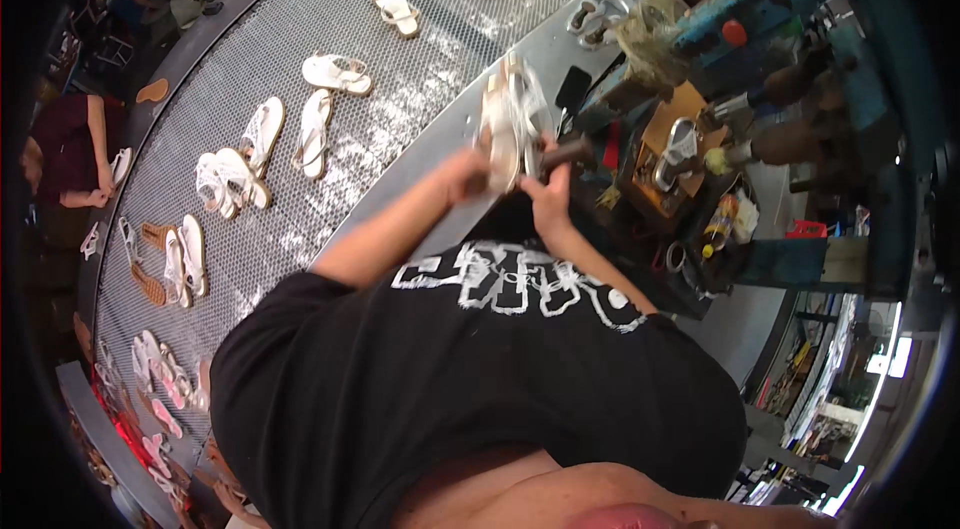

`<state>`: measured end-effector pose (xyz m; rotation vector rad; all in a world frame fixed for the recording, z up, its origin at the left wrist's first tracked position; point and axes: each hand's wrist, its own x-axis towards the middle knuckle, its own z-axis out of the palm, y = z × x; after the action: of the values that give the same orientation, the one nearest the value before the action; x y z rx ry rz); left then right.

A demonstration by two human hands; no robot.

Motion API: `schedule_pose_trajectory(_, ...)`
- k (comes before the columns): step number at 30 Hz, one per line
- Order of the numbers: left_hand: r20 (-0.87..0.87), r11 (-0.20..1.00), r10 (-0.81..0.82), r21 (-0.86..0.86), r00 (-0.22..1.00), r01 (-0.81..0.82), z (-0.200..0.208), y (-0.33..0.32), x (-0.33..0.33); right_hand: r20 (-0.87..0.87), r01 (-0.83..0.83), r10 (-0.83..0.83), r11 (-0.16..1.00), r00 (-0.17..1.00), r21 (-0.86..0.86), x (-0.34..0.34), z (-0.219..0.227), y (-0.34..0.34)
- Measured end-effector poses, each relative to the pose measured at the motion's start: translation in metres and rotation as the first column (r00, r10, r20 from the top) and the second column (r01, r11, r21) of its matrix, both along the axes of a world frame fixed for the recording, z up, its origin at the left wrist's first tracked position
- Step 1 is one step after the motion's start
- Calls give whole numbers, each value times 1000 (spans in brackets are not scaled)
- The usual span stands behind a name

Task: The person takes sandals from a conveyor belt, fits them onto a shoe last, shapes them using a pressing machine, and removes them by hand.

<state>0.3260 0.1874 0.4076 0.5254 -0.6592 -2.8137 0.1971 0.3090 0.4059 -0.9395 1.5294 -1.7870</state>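
A pale white sandal, blurred by motion, is held upright in front of my chest, over the metal ledge. My right hand is closed round its lower end, thumb on the near side. A silvery, shiny form lies against the sandal, and a dark brown stub sticks out to the right by my fingers; how these join is not clear. My left hand is at the sandal's left side, its fingers smeared by motion, so its grip cannot be made out.
White sandals lie scattered on the mesh table to the left and ahead. Metal foot-shaped forms stand at its edge. At right is a blue machine frame with a cardboard box. A black phone lies nearby. Another person works far left.
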Motion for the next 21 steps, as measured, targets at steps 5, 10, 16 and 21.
schedule_pose_trajectory(5, -90, 887, 461, 57, 883, -458, -4, -100, -62, -132, -105, 112, 993, 985, 58, -13, 58, 51)
schedule_pose_trajectory(10, -113, 889, 371, -246, 922, -387, 17, -36, -85, -331, -240, 276, 960, 902, 148, -34, 78, 99)
schedule_pose_trajectory(16, -163, 820, 41, -558, 986, -126, 38, 110, -114, -369, 213, -176, 975, 913, 61, -35, 67, 118)
schedule_pose_trajectory(21, -166, 816, -487, -437, 858, 379, 47, 132, -136, -353, 413, -351, 903, 867, 115, -46, 33, 203)
